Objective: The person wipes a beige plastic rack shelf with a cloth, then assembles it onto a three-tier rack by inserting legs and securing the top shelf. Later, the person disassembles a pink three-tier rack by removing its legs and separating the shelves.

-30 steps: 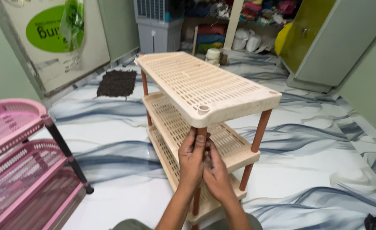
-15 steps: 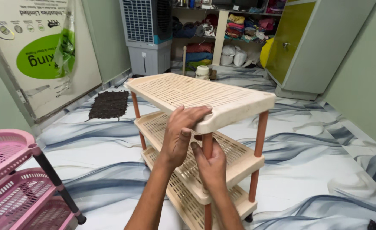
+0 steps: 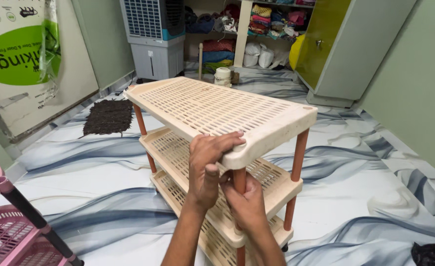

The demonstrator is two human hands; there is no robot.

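Rack looking nearly built w/ 3 shelves on, left hand pressing top corner, grip closed, right hand wrapping front post under it, seating prob. unfinished.

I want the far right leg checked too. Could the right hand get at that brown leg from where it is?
Probably yes. The right hand grips the near brown leg; the far right leg stands exposed at the rack's open side, with nothing between them.

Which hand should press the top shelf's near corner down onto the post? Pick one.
Left. The left hand already lies over the corner of the top shelf, while the right hand wraps the brown post beneath.
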